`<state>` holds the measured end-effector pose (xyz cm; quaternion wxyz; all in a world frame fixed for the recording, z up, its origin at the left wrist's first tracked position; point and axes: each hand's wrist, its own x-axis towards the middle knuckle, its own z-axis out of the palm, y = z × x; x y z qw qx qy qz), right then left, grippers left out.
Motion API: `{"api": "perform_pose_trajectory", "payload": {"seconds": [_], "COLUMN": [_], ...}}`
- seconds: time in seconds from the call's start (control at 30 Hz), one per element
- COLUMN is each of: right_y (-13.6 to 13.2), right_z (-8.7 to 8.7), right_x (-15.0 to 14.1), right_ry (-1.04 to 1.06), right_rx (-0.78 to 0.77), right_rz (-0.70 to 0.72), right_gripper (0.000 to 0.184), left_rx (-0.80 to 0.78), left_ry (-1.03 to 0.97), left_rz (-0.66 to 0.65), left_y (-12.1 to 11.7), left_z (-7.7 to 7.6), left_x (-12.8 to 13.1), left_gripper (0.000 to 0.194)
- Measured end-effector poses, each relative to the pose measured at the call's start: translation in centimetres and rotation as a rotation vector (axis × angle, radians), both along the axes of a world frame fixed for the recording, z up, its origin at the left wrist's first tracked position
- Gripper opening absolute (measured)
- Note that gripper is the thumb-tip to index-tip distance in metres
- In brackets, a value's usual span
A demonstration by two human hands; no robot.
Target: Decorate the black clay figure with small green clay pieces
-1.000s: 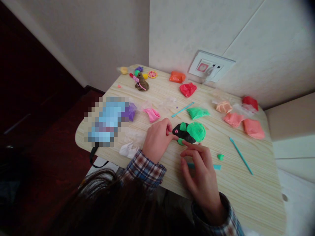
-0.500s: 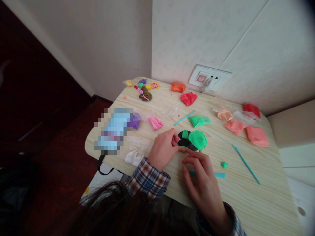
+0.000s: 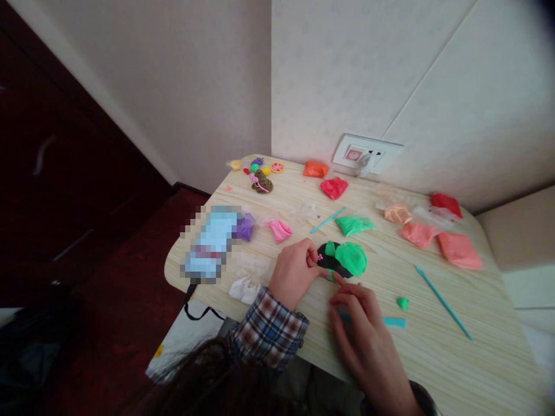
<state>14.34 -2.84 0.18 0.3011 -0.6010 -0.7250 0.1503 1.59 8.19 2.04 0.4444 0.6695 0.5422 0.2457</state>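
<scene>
A black and green clay figure (image 3: 342, 260) lies on the light wooden table (image 3: 433, 346). My left hand (image 3: 295, 274) rests at the figure's left end, fingers pinched on a tiny pink clay piece (image 3: 319, 257). My right hand (image 3: 362, 332) lies just in front of the figure, index fingertip touching its lower edge, other fingers loosely curled. Under that hand lies a teal tool (image 3: 394, 322), partly hidden.
Bagged lumps of clay in green (image 3: 353, 224), pink (image 3: 280, 230), red (image 3: 333, 187), orange (image 3: 315, 169) and salmon (image 3: 459, 251) lie around. Thin teal sticks (image 3: 442, 301) (image 3: 328, 219), a small green bit (image 3: 403, 302), a brown clay figure (image 3: 261, 182), white wrappers (image 3: 243, 288) and a wall socket (image 3: 366, 155).
The view has tilted up and back, so the table sits lower in frame. My left hand's pinch stays at the figure; my right index finger has moved onto its lower edge.
</scene>
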Motion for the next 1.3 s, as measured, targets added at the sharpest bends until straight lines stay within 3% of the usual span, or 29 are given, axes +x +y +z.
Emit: {"api": "perform_pose_trajectory", "payload": {"seconds": [0.17, 0.63, 0.73, 1.3], "right_y": [-0.17, 0.01, 0.14, -0.19], "right_z": [0.14, 0.6, 0.53, -0.05], "right_x": [0.15, 0.03, -0.09, 0.11], "right_ry": [-0.008, 0.033, 0.031, -0.002], "right_rx": [-0.004, 0.001, -0.007, -0.024], "right_rz": [-0.047, -0.013, 0.029, -0.022], "right_gripper": [0.008, 0.008, 0.009, 0.008], "left_rx": [0.009, 0.011, 0.013, -0.015], "left_ry": [0.017, 0.046, 0.037, 0.018], "left_rz": [0.011, -0.062, -0.054, 0.046], "left_y": [0.18, 0.14, 0.03, 0.1], "left_z": [-0.01, 0.07, 0.06, 0.07], "left_x": [-0.15, -0.24, -0.07, 0.21], "left_gripper": [0.024, 0.026, 0.028, 0.031]}}
